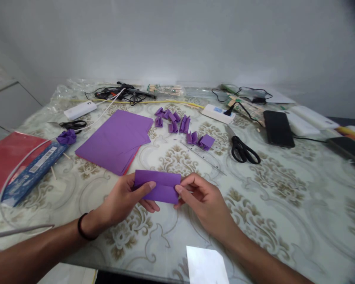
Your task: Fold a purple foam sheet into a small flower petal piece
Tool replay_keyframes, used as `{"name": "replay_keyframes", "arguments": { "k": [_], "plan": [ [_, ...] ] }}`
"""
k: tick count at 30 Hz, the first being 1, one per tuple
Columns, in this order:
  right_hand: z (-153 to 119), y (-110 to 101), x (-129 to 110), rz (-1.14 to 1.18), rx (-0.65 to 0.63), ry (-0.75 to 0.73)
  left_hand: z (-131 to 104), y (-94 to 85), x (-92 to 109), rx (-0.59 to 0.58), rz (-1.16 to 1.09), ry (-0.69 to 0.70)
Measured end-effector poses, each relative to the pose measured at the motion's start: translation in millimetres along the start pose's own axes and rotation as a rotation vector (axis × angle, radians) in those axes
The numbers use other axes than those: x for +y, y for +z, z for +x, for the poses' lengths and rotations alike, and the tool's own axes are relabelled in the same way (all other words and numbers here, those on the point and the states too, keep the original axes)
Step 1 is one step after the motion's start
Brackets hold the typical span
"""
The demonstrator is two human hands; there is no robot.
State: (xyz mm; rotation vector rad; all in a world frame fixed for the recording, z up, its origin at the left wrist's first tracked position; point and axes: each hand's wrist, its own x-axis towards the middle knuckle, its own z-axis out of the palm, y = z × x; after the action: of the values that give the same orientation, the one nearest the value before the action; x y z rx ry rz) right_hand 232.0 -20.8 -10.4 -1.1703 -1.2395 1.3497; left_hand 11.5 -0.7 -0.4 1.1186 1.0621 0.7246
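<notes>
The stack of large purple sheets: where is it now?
In the head view, the stack of large purple sheets lies left of centre on the table, just beyond the left hand and left of the small folded purple pieces.

Folded pcs (184,124) lie bhd held sheet (165,188).

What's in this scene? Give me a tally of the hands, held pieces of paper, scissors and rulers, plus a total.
Hands: 2 (left hand, right hand)
Held purple paper: 1
Scissors: 2 (left pair, right pair)
Clear ruler: 1
Total: 6
</notes>
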Motion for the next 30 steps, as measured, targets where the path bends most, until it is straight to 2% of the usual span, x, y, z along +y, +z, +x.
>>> {"name": "replay_keyframes", "arguments": {
  "k": [9, 24, 30],
  "plan": [
    [1.4, -3.4, 2.4, -0.128, 0.026, -0.074, -0.5, 2.3, 2.5, -0.006, 0.007, 0.009],
    [2.2, -3.2, -1.0, -0.013, -0.053, -0.016, -0.9, -1.8, 0.7, 0.034, 0.089, 0.065],
    [3.1, -7.6, -6.1, -0.002, -0.073, 0.038, -2.8, -6.4, 2.5, -0.041, 0.199, 0.005]
  ]
}}
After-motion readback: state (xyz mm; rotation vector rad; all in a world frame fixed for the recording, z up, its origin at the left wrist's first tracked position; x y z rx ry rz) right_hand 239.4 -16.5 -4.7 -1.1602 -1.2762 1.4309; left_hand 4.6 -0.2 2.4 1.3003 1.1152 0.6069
